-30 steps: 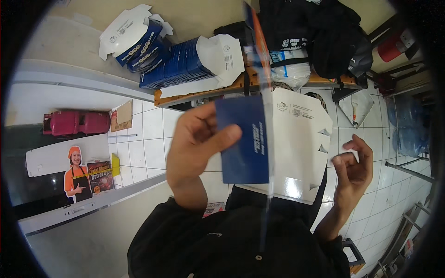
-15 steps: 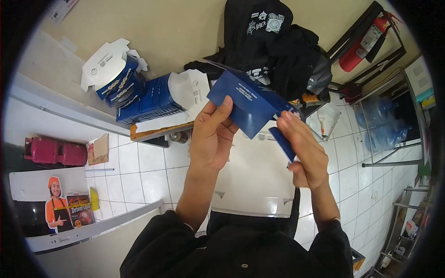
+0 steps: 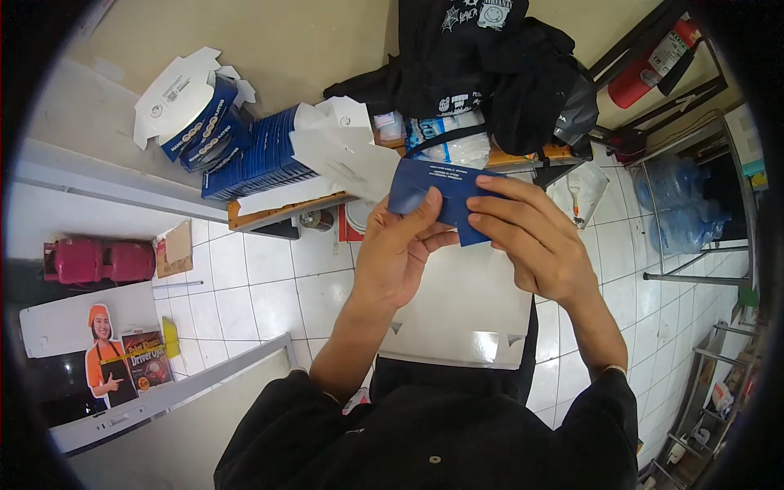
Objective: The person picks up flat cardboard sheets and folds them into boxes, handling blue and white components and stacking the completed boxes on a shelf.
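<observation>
As the right hand [image 3: 551, 245] has neared the left hand [image 3: 392, 257], both grips pinch blue cardboard [image 3: 450, 184]

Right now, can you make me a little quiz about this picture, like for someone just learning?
1. What does the left hand hold together with the right hand?

2. True or false: the red fire extinguisher is on the right side of the picture.

3. What shows just below both hands?
a) a helmet
b) a white cardboard sheet
c) a pink cylinder

Key:
1. A blue cardboard piece
2. True
3. b
</observation>
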A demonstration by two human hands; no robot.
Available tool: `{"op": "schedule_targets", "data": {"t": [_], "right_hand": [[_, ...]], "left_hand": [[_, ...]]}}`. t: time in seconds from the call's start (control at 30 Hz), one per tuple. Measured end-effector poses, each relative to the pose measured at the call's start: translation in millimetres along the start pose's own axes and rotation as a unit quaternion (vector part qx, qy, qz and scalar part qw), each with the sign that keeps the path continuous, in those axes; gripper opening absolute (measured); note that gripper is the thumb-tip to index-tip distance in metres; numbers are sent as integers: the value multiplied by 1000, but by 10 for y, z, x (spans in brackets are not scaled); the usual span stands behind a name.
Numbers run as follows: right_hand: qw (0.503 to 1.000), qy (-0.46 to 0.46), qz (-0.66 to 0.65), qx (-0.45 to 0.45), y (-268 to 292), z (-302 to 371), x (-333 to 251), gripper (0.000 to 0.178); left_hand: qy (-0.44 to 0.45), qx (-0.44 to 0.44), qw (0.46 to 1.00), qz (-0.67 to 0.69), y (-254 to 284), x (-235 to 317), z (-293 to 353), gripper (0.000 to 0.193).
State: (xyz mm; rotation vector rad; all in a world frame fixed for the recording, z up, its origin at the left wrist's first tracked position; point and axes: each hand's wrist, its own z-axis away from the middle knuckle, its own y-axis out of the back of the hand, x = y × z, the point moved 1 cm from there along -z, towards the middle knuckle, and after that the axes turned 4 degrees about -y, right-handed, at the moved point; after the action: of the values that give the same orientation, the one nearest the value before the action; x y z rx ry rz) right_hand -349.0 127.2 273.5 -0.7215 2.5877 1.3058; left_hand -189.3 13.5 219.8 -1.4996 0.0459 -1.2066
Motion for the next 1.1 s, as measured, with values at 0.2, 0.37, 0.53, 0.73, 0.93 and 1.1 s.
{"op": "schedule_targets", "data": {"t": [0.2, 0.37, 0.53, 0.73, 0.93, 1.1], "right_hand": [[999, -29, -34, -28, -133, 25, -47, 28], [996, -91, -10, -15, -279, 14, -72, 23], [991, -105, -81, -13, -191, 18, -118, 20], [992, -106, -69, 0, -165, -27, -187, 19], [987, -121, -104, 21, -93, 22, -193, 18], [986, -143, -78, 21, -143, 38, -216, 19]], "left_hand": [[-14, 29, 999, -37, 182, 40, -41, 23], [-22, 28, 996, -86, 84, -15, 15, 26], [4, 19, 999, -48, 189, 101, -39, 25], [12, -17, 998, -67, 173, 120, -9, 23], [4, -1, 994, -113, 157, 109, -38, 22], [0, -6, 992, -129, 133, 45, 18, 25]]}}
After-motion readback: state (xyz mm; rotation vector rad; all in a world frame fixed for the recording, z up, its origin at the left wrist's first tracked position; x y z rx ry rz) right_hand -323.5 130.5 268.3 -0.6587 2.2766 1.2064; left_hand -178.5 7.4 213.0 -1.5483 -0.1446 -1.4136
